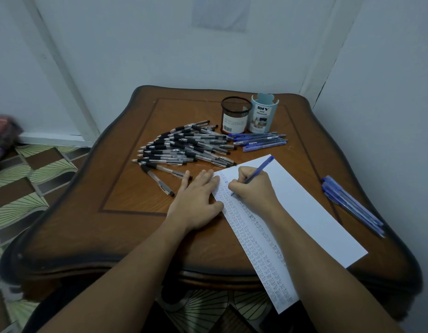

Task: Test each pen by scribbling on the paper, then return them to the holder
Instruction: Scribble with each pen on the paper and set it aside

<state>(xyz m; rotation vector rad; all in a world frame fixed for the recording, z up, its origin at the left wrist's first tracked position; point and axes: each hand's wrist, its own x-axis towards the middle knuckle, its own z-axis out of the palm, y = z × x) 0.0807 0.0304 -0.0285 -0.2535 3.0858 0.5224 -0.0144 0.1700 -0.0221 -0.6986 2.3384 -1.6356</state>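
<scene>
Right hand [252, 188] pinches the light, stiff blue pen [257, 171] low near its tip, scribbling, while the flat, open left hand [196, 200] pins the flimsy paper [304, 212].

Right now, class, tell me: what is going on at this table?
A person is testing pens. The right hand grips a blue pen, its tip on the paper, which the left hand presses flat. A pile of black pens, blue pens at the back and more blue pens at the right edge lie loose; no pens stick out of the mesh holder or the blue organizer.
</scene>
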